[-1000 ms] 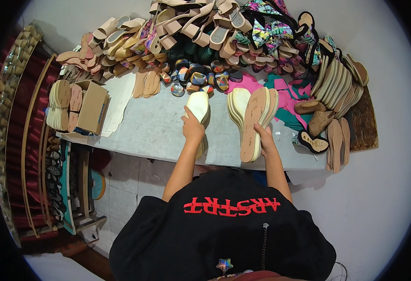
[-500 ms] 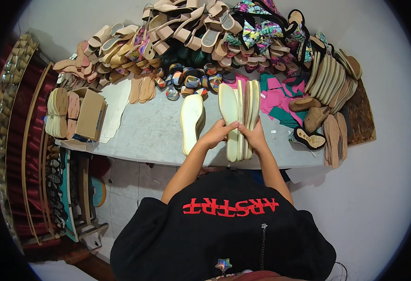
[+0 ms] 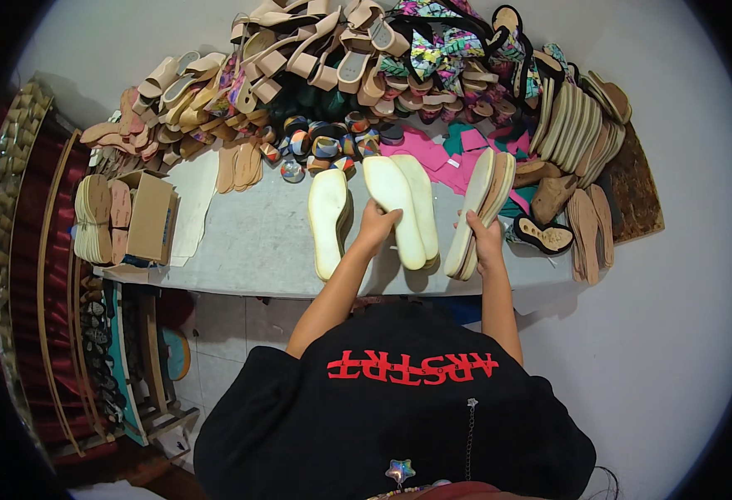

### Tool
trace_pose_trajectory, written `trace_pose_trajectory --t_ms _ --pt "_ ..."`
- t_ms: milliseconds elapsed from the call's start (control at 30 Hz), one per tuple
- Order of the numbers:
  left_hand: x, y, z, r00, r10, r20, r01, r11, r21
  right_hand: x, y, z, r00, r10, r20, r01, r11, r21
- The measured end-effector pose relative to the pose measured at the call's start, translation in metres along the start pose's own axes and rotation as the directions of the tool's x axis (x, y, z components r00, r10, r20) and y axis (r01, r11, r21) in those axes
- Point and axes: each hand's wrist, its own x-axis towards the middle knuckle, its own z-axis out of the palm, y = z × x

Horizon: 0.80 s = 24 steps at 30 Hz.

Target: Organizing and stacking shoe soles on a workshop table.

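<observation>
My left hand (image 3: pixel 377 223) grips a cream shoe sole (image 3: pixel 392 204) by its near end, lifted over a second cream sole (image 3: pixel 423 208) lying on the grey table (image 3: pixel 249 242). My right hand (image 3: pixel 486 235) holds a stack of several soles (image 3: pixel 482 208) standing on edge at the table's near right. Another cream sole (image 3: pixel 328 218) lies flat just left of my left hand.
Heaps of sandals (image 3: pixel 316 58) and colourful straps (image 3: pixel 332 142) fill the far side of the table. A row of tan soles (image 3: pixel 570 125) stands on edge at the right. A cardboard box (image 3: pixel 149 215) and sole stack (image 3: pixel 95 218) sit at left. Pink sheets (image 3: pixel 432 154) lie mid-table.
My hands were together on the upright soles. Now they have parted: the left has drawn one cream sole leftward while the right keeps the remaining stack to the right.
</observation>
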Motion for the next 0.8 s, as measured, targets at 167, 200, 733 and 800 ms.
trace_pose_trajectory --t_ms 167,200,733,800 --pt "0.014 -0.002 0.018 0.986 -0.037 0.161 0.031 0.999 0.042 -0.001 0.002 -0.016 0.999 0.04 -0.035 -0.039 0.999 0.028" --pt "0.015 -0.003 0.02 0.985 -0.039 0.166 0.032 0.999 0.042 -0.002 0.003 -0.018 0.999 0.019 -0.038 -0.019 1.0 0.009" --pt "0.019 -0.012 0.022 0.988 0.132 -0.083 -0.116 0.977 0.179 0.004 0.003 -0.019 0.999 0.034 -0.021 -0.034 0.999 0.002" --pt "0.014 -0.006 0.024 0.985 0.148 -0.089 -0.123 0.963 0.242 0.003 0.003 -0.017 1.0 0.029 0.006 -0.029 0.999 -0.015"
